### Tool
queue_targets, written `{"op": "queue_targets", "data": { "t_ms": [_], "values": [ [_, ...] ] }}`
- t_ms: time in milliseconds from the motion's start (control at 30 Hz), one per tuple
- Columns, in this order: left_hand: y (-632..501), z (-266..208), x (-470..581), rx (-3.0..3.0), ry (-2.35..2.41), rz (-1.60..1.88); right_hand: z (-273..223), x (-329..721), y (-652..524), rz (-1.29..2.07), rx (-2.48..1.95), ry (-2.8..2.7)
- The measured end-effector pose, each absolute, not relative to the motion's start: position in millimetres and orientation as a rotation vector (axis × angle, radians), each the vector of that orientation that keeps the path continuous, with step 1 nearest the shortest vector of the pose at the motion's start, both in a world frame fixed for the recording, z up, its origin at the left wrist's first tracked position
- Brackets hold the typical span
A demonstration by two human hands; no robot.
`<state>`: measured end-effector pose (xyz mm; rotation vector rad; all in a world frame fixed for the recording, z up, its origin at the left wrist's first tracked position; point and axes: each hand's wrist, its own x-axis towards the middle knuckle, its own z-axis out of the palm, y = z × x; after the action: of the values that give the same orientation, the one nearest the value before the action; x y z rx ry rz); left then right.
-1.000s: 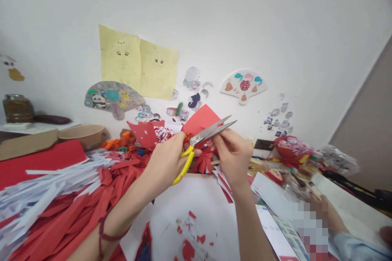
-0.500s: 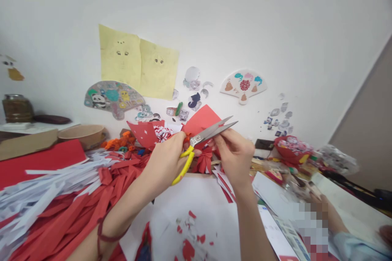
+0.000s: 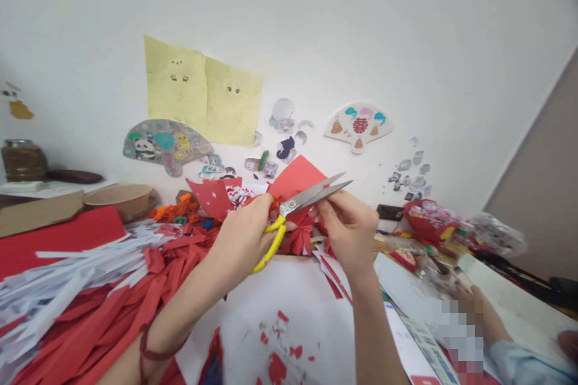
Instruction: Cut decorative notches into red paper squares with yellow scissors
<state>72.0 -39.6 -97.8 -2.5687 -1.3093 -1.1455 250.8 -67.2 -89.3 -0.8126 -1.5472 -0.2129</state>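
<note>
Your left hand (image 3: 241, 239) grips yellow-handled scissors (image 3: 300, 207), blades nearly shut and pointing right, above your right hand (image 3: 350, 230), which pinches a small red paper piece (image 3: 326, 230) just beneath them. Red paper strips (image 3: 121, 301) litter the white table (image 3: 293, 295) below a sticker-covered wall (image 3: 316, 42).

Yellow drawings (image 3: 203, 93) and paper fans (image 3: 359, 125) hang above red strips (image 3: 112, 307).
</note>
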Motion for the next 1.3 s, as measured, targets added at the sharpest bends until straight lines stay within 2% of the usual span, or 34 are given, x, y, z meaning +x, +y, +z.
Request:
{"op": "queue_targets", "data": {
  "t_ms": [1300],
  "values": [
    [-40.4, -101.1, 64.3, -2.527, -1.257, -1.055, -79.9, 258.0, -82.9, -0.224, -0.898, -1.591]
  ]
}}
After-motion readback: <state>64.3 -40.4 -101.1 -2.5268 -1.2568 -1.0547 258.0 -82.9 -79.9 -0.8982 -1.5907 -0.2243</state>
